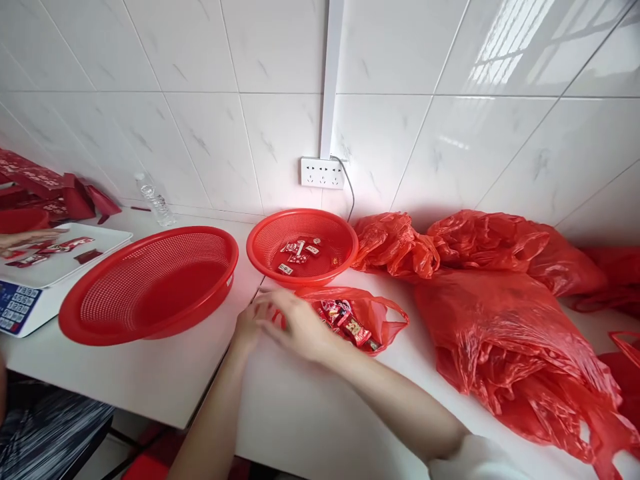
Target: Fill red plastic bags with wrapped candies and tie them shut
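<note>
Side by side, my hands meet at the left end of a thin red plastic bag [387, 310] lying on the table. My right hand [295, 323] reaches across the bag's left part, its fingers bent loosely and the thumb apart from them; nothing shows held in it. My left hand [249, 325] is just beyond its fingertips, and its own fingers are mostly hidden and blurred. Small wrapped candies [350, 323] fill the bag's opening. Right behind the bag stands a round red plastic basket [255, 250] with several small packets [299, 257] at its bottom.
Left of my hands, a larger red basket [200, 300] tilts on the neighbouring table. Beyond it are a scale [20, 307] with a white tray [113, 235], another person's hand [30, 239] and a clear bottle [155, 200]. Stuffed red bags [500, 327] line the right side.
</note>
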A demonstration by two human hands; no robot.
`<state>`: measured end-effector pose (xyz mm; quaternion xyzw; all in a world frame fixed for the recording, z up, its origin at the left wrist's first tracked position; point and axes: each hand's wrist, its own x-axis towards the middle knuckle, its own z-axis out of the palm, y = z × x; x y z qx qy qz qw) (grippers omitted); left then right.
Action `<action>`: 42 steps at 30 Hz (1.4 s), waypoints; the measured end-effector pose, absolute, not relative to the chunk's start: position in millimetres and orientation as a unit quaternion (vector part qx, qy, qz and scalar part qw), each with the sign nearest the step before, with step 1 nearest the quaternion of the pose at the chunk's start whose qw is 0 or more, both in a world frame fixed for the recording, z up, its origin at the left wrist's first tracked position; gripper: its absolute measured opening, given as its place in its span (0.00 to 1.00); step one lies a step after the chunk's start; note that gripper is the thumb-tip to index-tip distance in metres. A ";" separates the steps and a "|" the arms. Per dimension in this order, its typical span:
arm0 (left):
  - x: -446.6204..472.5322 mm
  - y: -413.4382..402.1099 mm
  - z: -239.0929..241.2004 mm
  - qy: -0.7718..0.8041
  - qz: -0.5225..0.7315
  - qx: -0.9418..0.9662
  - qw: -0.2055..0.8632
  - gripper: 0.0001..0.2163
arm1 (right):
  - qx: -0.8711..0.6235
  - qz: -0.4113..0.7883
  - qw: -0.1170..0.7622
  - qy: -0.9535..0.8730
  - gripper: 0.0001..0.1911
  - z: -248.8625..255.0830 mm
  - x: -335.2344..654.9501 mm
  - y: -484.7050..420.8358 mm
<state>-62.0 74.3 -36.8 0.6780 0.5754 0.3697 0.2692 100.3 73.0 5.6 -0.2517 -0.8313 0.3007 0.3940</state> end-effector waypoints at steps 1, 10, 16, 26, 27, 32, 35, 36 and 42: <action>-63.1 72.2 -41.9 0.600 0.365 0.659 0.271 0.20 | -0.286 0.264 0.399 -0.830 0.15 10.4 131.3 72.0; -47.4 43.4 -24.6 0.659 0.375 0.579 0.301 0.15 | -0.715 0.158 0.088 -0.676 0.31 -15.7 312.4 74.1; -21.8 45.6 23.1 0.587 0.490 0.570 0.301 0.10 | -0.576 0.284 0.350 -0.682 0.14 21.6 335.7 66.0; 38.6 75.8 122.5 0.275 0.638 0.657 0.292 0.21 | -0.352 0.124 0.723 -0.581 0.08 109.7 289.5 70.4; 48.5 77.4 125.2 0.264 0.606 0.681 0.317 0.24 | -0.341 0.114 0.717 -0.597 0.08 116.6 284.0 67.4; 95.5 77.3 115.6 0.254 0.370 0.776 0.444 0.06 | -0.264 0.128 0.552 -0.780 0.07 130.8 266.4 58.1; 105.3 78.9 110.0 0.294 0.366 0.728 0.500 0.12 | -0.259 0.134 0.542 -0.788 0.11 121.0 267.4 60.8; 105.0 80.1 110.0 0.303 0.364 0.713 0.517 0.14 | -0.268 0.152 0.549 -0.777 0.12 115.4 269.5 62.2; 94.3 82.0 112.3 0.276 0.243 0.739 0.564 0.20 | -0.295 0.304 0.575 -0.700 0.06 75.1 278.2 67.5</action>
